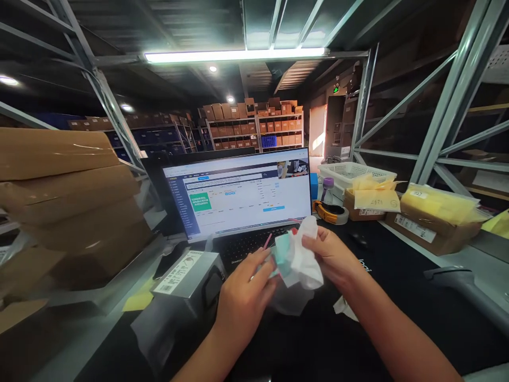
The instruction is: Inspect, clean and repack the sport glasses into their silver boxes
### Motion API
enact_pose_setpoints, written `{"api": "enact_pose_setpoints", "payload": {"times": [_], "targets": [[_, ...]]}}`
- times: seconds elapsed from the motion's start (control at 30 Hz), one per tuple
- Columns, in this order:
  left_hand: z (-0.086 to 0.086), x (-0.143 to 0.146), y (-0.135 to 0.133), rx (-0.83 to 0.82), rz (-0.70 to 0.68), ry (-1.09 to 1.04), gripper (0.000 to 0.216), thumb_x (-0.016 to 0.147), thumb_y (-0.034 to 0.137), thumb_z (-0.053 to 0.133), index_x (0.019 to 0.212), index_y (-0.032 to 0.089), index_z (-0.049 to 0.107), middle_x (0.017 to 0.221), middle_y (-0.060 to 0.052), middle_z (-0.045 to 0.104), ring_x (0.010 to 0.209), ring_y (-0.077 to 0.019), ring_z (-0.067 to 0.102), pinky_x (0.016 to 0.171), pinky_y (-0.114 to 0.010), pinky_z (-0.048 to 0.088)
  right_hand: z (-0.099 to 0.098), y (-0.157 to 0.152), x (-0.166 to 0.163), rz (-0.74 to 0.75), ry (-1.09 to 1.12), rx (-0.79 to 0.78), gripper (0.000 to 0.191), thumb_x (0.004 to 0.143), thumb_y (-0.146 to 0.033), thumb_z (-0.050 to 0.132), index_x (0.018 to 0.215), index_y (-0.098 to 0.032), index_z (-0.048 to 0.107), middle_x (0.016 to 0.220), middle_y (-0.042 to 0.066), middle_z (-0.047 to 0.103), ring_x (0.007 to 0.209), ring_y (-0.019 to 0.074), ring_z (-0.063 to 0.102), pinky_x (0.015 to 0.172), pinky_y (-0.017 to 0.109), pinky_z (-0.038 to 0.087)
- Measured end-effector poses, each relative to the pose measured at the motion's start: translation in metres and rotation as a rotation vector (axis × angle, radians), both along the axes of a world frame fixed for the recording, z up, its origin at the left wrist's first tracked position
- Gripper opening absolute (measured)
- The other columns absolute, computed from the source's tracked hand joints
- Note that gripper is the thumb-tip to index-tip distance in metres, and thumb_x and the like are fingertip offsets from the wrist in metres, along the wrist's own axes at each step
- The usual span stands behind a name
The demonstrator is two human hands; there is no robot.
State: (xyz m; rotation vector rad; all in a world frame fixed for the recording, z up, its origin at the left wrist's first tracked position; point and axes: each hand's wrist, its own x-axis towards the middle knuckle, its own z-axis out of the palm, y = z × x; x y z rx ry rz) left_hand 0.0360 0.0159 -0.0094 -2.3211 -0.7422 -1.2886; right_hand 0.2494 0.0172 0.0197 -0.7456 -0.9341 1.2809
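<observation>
White wrapping, a seemingly pale-teal piece, plain black mat

most of the right hand's fingers were hidden behind white wrapping, which also covered part of a teal item between the hands. beyond them, the screen's text was too small to read. left of the left hand, brown cartons were cut off.

Near centre, between left hand and right hand, wrapping, before a laptop. Near left, a box; farther left, stacked cartons. Right of the laptop, a tape dispenser, then envelopes in boxes; nearer right, a scanner on a mat. Far behind, racks.
</observation>
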Motion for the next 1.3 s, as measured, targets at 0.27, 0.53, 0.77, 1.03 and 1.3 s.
{"api": "enact_pose_setpoints", "payload": {"times": [0.27, 0.53, 0.77, 1.03, 1.3], "targets": [[0.002, -0.002, -0.001, -0.037, -0.072, 0.083, 0.019, 0.091, 0.011, 0.058, 0.108, 0.018, 0.065, 0.119, -0.012, 0.071, 0.109, -0.0246, 0.070, 0.088, -0.037, 0.063, 0.011, -0.015, 0.043, -1.018, -0.543, 0.407, 0.030, 0.075, -0.039, 0.080, 0.077, -0.021, 0.055, 0.063, -0.004, 0.053, 0.051, 0.0110, 0.049, 0.046, 0.022, 0.038], [0.007, -0.001, -0.001, 0.080, -0.241, 0.294, 0.014, 0.093, 0.006, 0.059, 0.103, 0.012, 0.067, 0.119, -0.013, 0.073, 0.115, -0.0257, 0.067, 0.102, -0.043, 0.058, -0.002, -0.019, 0.029, -1.149, -0.942, 0.667, 0.022, 0.080, -0.014, 0.065, 0.100, -0.024, 0.062, 0.095, 0.004, 0.074, 0.080, 0.0192, 0.072, 0.071, 0.028, 0.054], [0.017, -0.004, -0.004, 0.115, -0.218, 0.341, 0.014, 0.095, 0.006, 0.056, 0.102, 0.010, 0.068, 0.116, -0.013, 0.073, 0.114, -0.0266, 0.068, 0.099, -0.044, 0.060, 0.016, -0.038, 0.021, -0.372, -1.131, 0.512, 0.017, 0.081, -0.008, 0.053, 0.088, -0.024, 0.050, 0.094, 0.002, 0.074, 0.076, 0.0174, 0.067, 0.065, 0.025, 0.045], [0.016, -0.002, -0.007, 0.120, -0.222, 0.437, 0.018, 0.095, 0.008, 0.057, 0.107, 0.012, 0.070, 0.120, -0.013, 0.072, 0.112, -0.0279, 0.069, 0.095, -0.045, 0.062, 0.035, -0.054, 0.040, 0.372, -1.170, 0.548, 0.033, 0.102, -0.030, 0.042, 0.094, -0.019, 0.072, 0.092, 0.004, 0.072, 0.084, 0.0174, 0.065, 0.081, 0.027, 0.047], [0.007, 0.002, -0.002, 0.141, -0.247, 0.462, 0.017, 0.095, 0.006, 0.055, 0.102, 0.009, 0.071, 0.114, -0.015, 0.074, 0.108, -0.0305, 0.070, 0.091, -0.046, 0.063, 0.014, -0.037, 0.020, 0.322, -1.355, 0.476, 0.017, 0.080, -0.004, 0.064, 0.077, -0.019, 0.071, 0.069, -0.006, 0.066, 0.065, 0.0072, 0.058, 0.066, 0.018, 0.038]]}}
